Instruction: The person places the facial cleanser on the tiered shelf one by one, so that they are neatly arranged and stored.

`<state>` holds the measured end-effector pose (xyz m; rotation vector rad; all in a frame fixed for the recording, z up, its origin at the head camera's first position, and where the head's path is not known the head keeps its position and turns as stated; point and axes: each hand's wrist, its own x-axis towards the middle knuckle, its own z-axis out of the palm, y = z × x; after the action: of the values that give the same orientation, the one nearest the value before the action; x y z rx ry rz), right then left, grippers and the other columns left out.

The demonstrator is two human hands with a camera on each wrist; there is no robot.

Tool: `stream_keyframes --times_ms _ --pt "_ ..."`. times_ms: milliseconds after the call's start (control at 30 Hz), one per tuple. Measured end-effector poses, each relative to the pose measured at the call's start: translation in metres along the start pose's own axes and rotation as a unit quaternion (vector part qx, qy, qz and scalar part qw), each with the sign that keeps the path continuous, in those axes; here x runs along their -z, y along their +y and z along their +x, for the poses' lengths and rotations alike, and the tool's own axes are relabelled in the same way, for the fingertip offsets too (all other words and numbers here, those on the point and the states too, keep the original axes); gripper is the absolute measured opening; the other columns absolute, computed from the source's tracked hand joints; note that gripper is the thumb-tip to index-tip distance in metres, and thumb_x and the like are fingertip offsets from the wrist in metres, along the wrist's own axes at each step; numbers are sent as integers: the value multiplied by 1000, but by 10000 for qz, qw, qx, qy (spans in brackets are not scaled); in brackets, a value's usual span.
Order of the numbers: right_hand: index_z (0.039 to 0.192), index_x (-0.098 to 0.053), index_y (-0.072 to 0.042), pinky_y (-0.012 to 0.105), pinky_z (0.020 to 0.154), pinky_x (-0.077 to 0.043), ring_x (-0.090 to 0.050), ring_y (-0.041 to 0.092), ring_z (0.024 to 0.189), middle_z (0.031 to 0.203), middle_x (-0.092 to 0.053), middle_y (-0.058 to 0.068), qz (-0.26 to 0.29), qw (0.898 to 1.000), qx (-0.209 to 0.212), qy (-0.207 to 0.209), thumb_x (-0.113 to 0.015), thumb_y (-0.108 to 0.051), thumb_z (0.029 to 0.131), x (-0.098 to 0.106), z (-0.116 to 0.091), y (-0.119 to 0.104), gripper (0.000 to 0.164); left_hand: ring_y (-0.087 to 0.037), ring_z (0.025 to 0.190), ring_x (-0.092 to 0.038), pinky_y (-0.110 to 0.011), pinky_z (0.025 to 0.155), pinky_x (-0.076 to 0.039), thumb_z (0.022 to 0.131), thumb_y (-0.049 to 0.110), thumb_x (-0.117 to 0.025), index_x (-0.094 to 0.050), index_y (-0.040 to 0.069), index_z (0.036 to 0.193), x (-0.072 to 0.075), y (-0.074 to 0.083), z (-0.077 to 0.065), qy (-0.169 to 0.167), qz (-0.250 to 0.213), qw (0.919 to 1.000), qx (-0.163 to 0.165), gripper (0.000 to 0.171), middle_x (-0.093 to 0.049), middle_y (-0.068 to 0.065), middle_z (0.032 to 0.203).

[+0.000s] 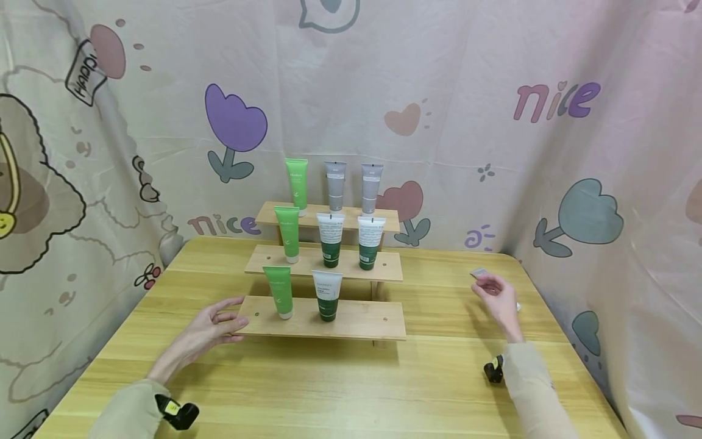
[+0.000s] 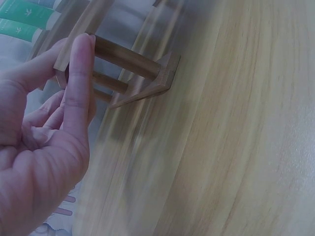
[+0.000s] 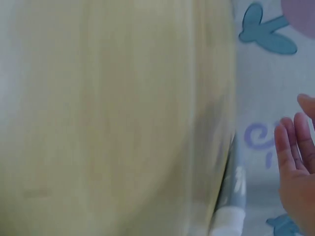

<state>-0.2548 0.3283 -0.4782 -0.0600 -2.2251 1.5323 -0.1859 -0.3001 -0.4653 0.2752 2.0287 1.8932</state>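
Note:
A three-tier wooden display shelf stands on the table. My left hand pinches the left end of its lowest board, fingers and thumb on either side of the wood. My right hand is over the table's right side, its fingers relaxed and nothing between them. Below it lies a grey tube, mostly hidden by the hand in the head view. The right wrist view shows this grey tube with its white cap, apart from the right hand.
Upright on the lowest board are a green tube and a white-and-green tube. The middle board carries a green tube and two white-and-green ones; the top has a green tube and two grey ones. A printed curtain hangs behind the table.

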Motion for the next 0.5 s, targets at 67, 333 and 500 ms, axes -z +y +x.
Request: stream_keyframes --times_ms 67,333,500 --pt "108 -63 15 -1 72 -52 -59 -12 76 83 -66 -17 -188 9997 -92 121 -72 7 87 5 1 5 25 -11 96 -69 -32 87 -66 102 8 -58 -5 -11 156 0 0 0 12 3 10000 25 78 -59 -3 113" --pt "109 -67 9 -4 68 -44 -51 -15 74 95 -72 10 -1204 9908 -390 476 -70 5 86 19 0 13 23 -11 96 -69 -32 88 -66 102 9 -58 -5 -12 156 -1 1 0 35 8 10000 56 78 -59 -4 114" --pt "113 -68 7 1 73 -42 -53 -9 81 114 -68 30 -1585 9853 -451 451 -69 4 87 24 -1 13 26 -11 96 -69 -31 88 -65 102 9 -58 -5 -12 156 -1 2 -1 27 69 10000 65 78 -59 -4 114"
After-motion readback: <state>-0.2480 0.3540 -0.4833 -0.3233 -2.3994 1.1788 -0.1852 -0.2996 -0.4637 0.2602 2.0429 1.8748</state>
